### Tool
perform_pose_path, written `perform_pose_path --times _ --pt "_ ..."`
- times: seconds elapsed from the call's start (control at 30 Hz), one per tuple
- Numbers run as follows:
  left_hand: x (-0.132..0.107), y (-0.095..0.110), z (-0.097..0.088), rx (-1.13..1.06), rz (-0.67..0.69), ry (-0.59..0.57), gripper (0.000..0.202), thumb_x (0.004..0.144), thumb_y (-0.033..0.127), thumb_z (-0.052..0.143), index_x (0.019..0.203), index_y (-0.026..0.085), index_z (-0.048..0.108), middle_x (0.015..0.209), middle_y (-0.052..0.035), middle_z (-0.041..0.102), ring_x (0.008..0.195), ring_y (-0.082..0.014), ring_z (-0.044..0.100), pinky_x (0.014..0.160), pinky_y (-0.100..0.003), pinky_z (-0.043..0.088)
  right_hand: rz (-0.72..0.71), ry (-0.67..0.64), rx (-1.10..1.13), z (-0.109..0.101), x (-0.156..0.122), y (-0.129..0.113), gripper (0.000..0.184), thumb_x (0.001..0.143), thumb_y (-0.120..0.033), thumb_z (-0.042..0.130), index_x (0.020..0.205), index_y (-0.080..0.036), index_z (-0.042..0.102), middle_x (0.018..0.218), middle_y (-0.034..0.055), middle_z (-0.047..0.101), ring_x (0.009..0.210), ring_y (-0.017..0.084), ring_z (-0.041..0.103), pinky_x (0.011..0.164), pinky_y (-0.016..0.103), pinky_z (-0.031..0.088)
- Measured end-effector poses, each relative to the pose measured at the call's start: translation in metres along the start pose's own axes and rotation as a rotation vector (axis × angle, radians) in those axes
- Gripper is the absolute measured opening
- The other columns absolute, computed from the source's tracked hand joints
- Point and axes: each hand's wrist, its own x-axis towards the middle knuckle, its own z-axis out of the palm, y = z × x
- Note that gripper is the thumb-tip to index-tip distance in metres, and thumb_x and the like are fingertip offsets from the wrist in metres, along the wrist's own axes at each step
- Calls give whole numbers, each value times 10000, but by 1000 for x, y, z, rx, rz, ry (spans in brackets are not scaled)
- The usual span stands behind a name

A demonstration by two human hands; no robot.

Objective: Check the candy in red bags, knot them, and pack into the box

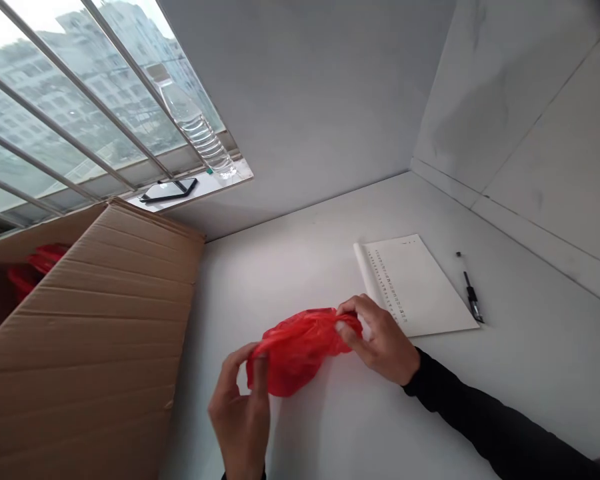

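A crumpled red plastic bag [300, 353] is stretched between my two hands above the white table [290, 253]. My left hand [243, 400] pinches its left end between thumb and fingers. At the other end, my right hand [377, 337] grips the gathered, narrower part of the bag. Just past my right hand lies an open notebook [425, 287] with a column of small handwriting. The inside of the bag cannot be made out.
On the left stands a large cardboard box [115, 300] with more red plastic [45, 260] inside. A phone [169, 190] and a clear water bottle [195, 123] are on the windowsill. Right of the notebook lies a black pen [472, 297], its cap [459, 254] apart. Walls border the table.
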Motion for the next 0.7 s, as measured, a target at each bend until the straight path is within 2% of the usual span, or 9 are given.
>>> perform_pose_path --times 0.1,0.2,0.27,0.33,0.4,0.47,0.57,0.63,0.7 --pt "6 4 -7 -27 -98 96 287 947 483 621 1060 224 675 945 -32 740 818 -205 686 691 -285 524 80 59 108 -6 0 1 54 948 -270 548 993 -252 524 1044 24 597 997 203 579 910 391 482" --pt "10 21 -8 -27 -86 21 342 888 502 691 1104 239 657 1060 -38 731 909 -220 683 734 -289 529 77 -47 140 -9 7 -8 312 920 -327 625 1196 -275 489 1216 44 576 1156 221 554 987 405 471" --pt "15 37 -7 -6 -55 -60 333 851 505 736 1053 245 685 981 -18 719 867 -207 659 728 -281 513 67 -163 80 -11 18 -22 480 901 -383 676 1320 -278 465 1117 29 602 1044 209 591 922 389 492" --pt "26 52 -8 16 -28 -95 290 856 515 729 924 235 702 802 9 667 734 -175 599 652 -264 471 49 -235 -11 -17 33 -40 333 923 -392 654 1211 -248 569 922 -4 602 851 178 587 803 351 491" --pt "40 68 -13 25 1 -60 302 868 523 712 825 226 681 700 24 606 660 -156 536 598 -256 427 6 -239 -51 -28 48 -61 136 966 -356 585 988 -228 628 826 -19 591 759 152 553 722 315 464" --pt "56 84 -21 38 38 17 314 843 523 736 781 222 672 679 27 609 642 -153 528 583 -256 420 -43 -205 -22 -42 59 -81 146 987 -322 547 889 -228 602 813 -31 597 728 131 537 660 282 440" --pt "78 104 -35 74 90 119 299 808 522 761 776 228 721 707 16 680 676 -165 592 609 -254 465 -104 -144 19 -61 67 -105 138 1000 -309 533 883 -239 561 812 -45 585 698 113 517 587 253 415" --pt "89 114 -42 74 84 107 291 782 529 777 775 238 762 699 13 707 677 -170 624 592 -243 490 -125 -98 -9 -71 68 -113 156 1002 -324 539 869 -243 553 815 -41 585 693 111 522 562 246 415" --pt "96 121 -46 40 61 39 305 758 550 789 779 245 790 643 13 701 629 -166 626 527 -227 490 -125 -77 -61 -79 66 -115 166 1005 -353 540 878 -254 577 750 -46 580 618 106 516 516 244 410"
